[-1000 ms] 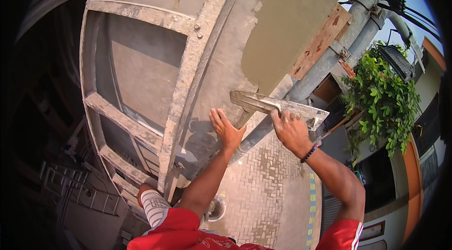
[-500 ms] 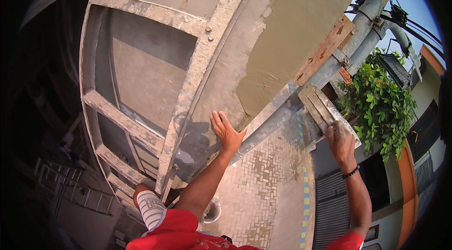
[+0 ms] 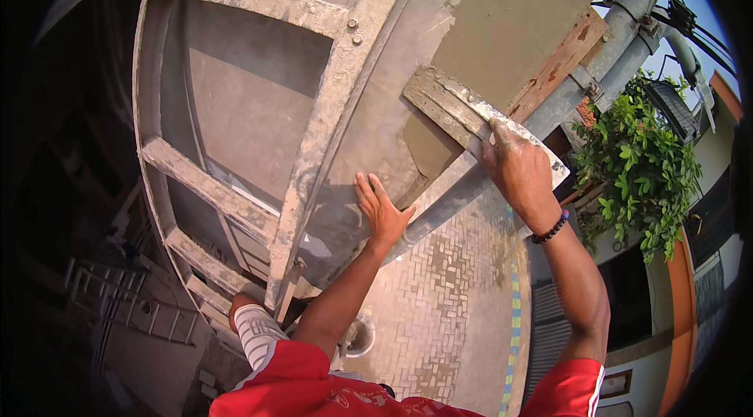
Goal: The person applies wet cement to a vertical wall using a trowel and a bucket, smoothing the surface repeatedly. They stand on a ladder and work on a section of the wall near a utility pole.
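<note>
My right hand (image 3: 518, 170) grips a long plastering float (image 3: 441, 103), its pale face smeared with mortar. The float lies against the wall's edge, over the lower part of a damp, smooth patch of plaster (image 3: 525, 21). My left hand (image 3: 383, 213) is spread out against the drier grey wall (image 3: 345, 209), just below the patch and close to the wall's corner, holding nothing. Left of that hand runs the rail of a mortar-caked ladder (image 3: 323, 123), leaning along the wall.
A reddish wooden board (image 3: 561, 60) and grey pipes (image 3: 627, 13) follow the wall's edge, near cables. Far below lie brick paving (image 3: 423, 307) and a white bucket (image 3: 370, 345). Another ladder (image 3: 149, 319) stands lower left. A leafy bush (image 3: 639, 166) grows at right.
My right hand has swung the float leftward and up, from out beside the wall's edge onto the plaster. My left hand stays against the wall; the view has shifted slightly.
</note>
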A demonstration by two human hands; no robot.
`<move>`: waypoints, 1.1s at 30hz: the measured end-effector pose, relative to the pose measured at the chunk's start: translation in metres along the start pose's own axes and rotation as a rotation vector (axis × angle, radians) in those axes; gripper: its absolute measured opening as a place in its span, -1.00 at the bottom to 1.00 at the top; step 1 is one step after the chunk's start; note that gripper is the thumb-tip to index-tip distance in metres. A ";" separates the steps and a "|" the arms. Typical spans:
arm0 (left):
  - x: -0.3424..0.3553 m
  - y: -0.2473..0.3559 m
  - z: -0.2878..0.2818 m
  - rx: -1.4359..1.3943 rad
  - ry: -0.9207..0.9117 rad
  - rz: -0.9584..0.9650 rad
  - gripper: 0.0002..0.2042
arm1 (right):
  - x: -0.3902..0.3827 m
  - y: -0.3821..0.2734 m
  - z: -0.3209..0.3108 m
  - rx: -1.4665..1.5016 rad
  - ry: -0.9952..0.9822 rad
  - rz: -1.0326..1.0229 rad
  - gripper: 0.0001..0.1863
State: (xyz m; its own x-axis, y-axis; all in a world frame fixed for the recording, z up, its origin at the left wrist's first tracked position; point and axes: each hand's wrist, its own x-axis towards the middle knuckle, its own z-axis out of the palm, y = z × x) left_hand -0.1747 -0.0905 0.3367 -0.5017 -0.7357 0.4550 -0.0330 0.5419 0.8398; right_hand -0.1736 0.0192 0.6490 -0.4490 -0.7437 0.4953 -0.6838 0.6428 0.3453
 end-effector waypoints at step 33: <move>-0.030 -0.011 0.005 -0.040 -0.033 -0.080 0.15 | -0.020 -0.006 0.038 -0.138 -0.026 -0.104 -0.42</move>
State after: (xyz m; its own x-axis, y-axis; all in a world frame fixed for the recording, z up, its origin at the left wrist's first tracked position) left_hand -0.1640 -0.0722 0.3125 -0.5266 -0.7622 0.3766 -0.0403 0.4649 0.8845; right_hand -0.1816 0.0233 0.6068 -0.3956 -0.8109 0.4312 -0.6426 0.5798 0.5009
